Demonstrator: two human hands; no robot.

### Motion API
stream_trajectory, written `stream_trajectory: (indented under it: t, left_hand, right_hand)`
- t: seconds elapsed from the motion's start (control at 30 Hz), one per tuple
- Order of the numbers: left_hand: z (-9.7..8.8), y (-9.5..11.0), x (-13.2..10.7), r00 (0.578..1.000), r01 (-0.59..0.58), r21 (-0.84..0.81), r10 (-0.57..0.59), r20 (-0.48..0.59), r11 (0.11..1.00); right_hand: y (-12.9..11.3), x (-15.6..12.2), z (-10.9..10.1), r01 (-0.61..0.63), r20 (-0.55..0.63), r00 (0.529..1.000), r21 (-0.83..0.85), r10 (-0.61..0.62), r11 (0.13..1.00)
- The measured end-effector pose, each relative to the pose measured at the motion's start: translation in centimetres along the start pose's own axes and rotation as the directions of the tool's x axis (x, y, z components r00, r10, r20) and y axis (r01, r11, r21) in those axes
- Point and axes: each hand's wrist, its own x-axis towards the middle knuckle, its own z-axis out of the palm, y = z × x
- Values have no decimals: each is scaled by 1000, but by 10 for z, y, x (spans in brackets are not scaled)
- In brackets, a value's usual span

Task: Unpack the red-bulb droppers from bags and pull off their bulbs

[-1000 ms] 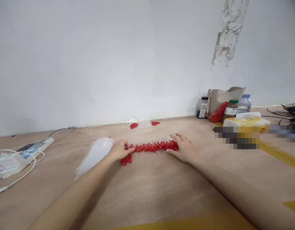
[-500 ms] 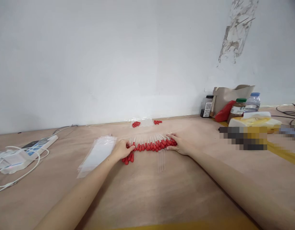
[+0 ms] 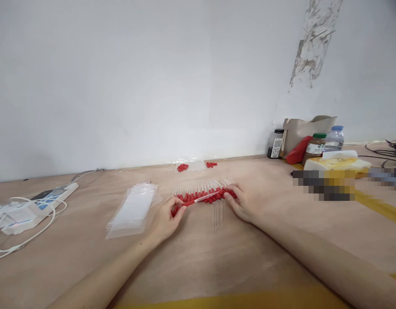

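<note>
Now, far left: a white power strip (image 3: 40, 201) with white cords lies on the table (image 3: 198, 257).
Bags: a flat pile of clear plastic bags (image 3: 133, 210) lies between the power strip and the left hand.
Left hand (image 3: 167, 219): the thumb and a finger are pinched together on the red end of one dropper (image 3: 201, 198). The dropper slants across the row.
Row of droppers (image 3: 206, 191): many glass droppers with red tops lie side by side on the table, between the two hands.
Loose red tops (image 3: 182, 167): a few lie by the wall, behind the row.
Glass tubes (image 3: 217, 212): some bare ones lie just in front of the row, near the right hand.
Right hand (image 3: 241, 201): the fingers are bent at the right end of the row and touch the red tops. I cannot tell if they grip anything.
Far right: a tan bag (image 3: 309, 128), a jar (image 3: 315, 143), a water bottle (image 3: 333, 137) and a yellow tissue box (image 3: 336, 163) sit by the wall.
</note>
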Motion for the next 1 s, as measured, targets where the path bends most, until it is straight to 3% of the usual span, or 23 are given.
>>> stream_trajectory:
  t: [0.17, 0.27, 0.43, 0.77, 1.0]
  left_hand:
    - [15, 10, -14, 985, -169, -56, 170, 20, 984]
    - [20, 10, -16, 975, -219, -79, 221, 16, 973]
    - [21, 11, -17, 970, -242, -33, 243, 21, 970]
    - [21, 8, -22, 911, -404, 158, 381, 160, 901]
    - [18, 8, -27, 892, -437, 116, 413, 183, 892]
  right_hand:
    - [-34, -9, 3, 247, 69, 968, -63, -243, 967]
    - [-40, -11, 5, 315, 119, 946, -127, -301, 941]
    - [-42, -12, 6, 361, 165, 927, -158, -335, 919]
    - [-56, -16, 5, 445, 156, 891, -106, -427, 889]
    - [-57, -19, 1, 460, 158, 883, -107, -441, 882]
